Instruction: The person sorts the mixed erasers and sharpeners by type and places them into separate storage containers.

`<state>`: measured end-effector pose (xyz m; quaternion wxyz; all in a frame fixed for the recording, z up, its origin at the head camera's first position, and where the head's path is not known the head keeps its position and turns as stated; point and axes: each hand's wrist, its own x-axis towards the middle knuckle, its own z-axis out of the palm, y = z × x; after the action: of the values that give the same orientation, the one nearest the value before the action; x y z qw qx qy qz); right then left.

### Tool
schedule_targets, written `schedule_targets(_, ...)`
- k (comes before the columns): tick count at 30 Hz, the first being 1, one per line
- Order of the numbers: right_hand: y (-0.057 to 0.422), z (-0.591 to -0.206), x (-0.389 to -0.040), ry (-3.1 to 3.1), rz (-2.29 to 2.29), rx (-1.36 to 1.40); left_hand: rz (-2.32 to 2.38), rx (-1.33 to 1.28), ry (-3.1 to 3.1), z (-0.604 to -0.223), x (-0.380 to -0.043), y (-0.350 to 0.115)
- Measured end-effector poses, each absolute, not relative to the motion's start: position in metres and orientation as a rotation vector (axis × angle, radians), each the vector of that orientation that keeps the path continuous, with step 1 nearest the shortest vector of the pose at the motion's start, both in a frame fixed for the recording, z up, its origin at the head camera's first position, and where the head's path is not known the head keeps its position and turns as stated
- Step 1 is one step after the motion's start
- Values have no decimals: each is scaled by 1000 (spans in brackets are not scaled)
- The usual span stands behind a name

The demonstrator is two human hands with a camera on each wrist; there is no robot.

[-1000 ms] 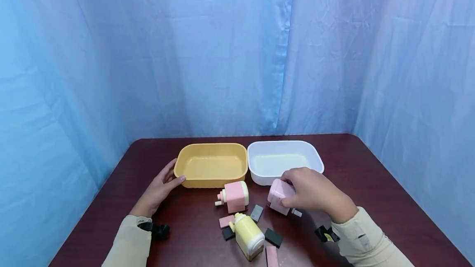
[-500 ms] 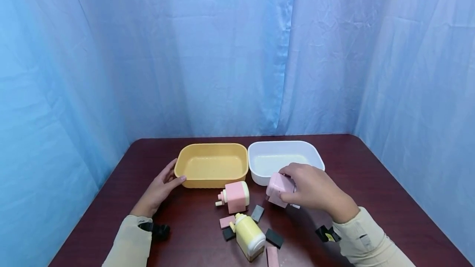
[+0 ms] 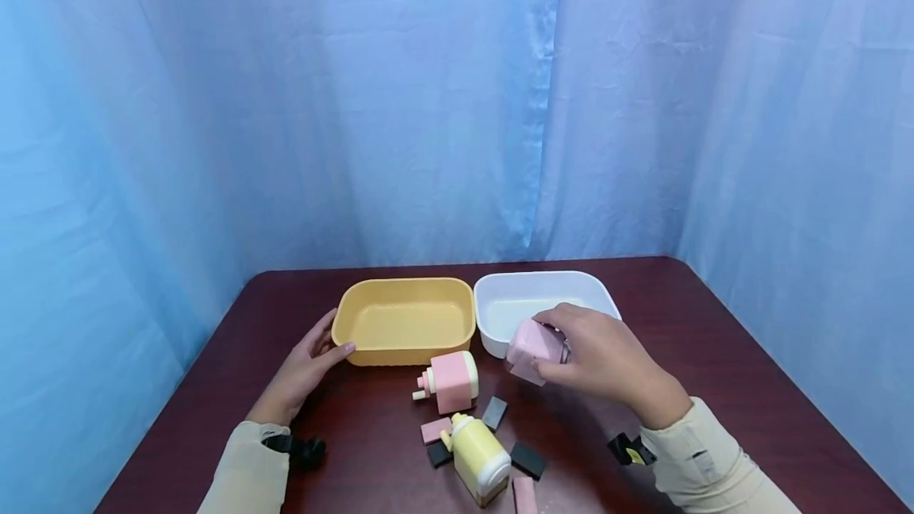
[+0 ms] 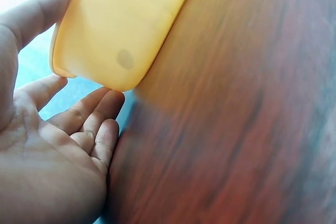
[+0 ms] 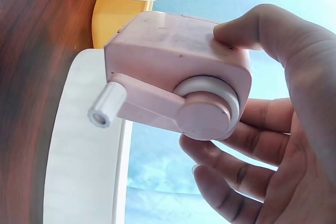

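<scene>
My right hand (image 3: pixel 603 359) grips a pale pink crank pencil sharpener (image 3: pixel 534 349) between thumb and fingers, in front of the white bin (image 3: pixel 493 339). In the right wrist view the sharpener (image 5: pixel 168 61) turns its crank and white knob toward the camera, with the thumb on one side and fingertips beneath. My left hand (image 3: pixel 303 371) rests at the near left corner of the yellow bin (image 3: pixel 407 357). In the left wrist view its thumb touches the bin's (image 4: pixel 121 24) rim, while the other fingers lie loosely bent beside the wall.
A pink-and-cream pencil sharpener (image 3: pixel 453 381) stands before the yellow bin. Nearer lies a yellow pencil sharpener (image 3: pixel 481 454), among small blocks: pink (image 3: pixel 435 430), grey (image 3: pixel 494 412), black (image 3: pixel 527 460). Both bins stand side by side at the back of the dark red table (image 3: pixel 371 450).
My right hand has raised the pale pink pencil sharpener and carried it slightly back and left toward the white bin. My left hand has stayed at the yellow bin.
</scene>
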<state>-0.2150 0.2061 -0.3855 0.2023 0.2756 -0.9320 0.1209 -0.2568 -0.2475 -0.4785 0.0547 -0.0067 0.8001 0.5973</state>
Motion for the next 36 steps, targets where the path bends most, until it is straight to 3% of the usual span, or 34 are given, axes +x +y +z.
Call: schedule_targets(36,174,-347,-253,-2523,267,895,1838,-13,2423,-477,-259,-246)
